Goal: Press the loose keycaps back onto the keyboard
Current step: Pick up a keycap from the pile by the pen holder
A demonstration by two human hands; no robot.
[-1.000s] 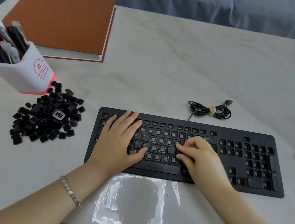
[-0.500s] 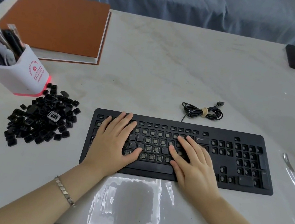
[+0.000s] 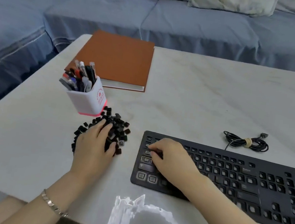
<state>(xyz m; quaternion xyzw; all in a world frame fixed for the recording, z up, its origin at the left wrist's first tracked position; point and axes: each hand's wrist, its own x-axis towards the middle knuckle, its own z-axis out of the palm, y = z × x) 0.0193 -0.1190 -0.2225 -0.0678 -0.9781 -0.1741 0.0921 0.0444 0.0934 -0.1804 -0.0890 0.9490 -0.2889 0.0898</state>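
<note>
A black keyboard point(image 3: 247, 169) lies on the pale table, at the right of the head view. Many of its sockets are bare, showing light switch stems. To its left is a pile of loose black keycaps point(image 3: 120, 127). My left hand point(image 3: 94, 142) rests palm-down on that pile, fingers spread over the caps and thumb touching them. My right hand point(image 3: 172, 157) is on the keyboard's left end, fingers curled, index tip and thumb down on the key rows. The dark patch between them could be a keycap or the keyboard itself.
A white pen holder point(image 3: 88, 102) full of pens stands just behind the keycap pile. A brown notebook point(image 3: 119, 60) lies further back. The coiled keyboard cable point(image 3: 245, 142) lies behind the keyboard. A blue sofa point(image 3: 154, 19) runs past the table's far edge.
My left hand left the keyboard and moved left onto the keycap pile. My right hand shifted from the middle keys to the keyboard's left end and curled. The view swung left and up.
</note>
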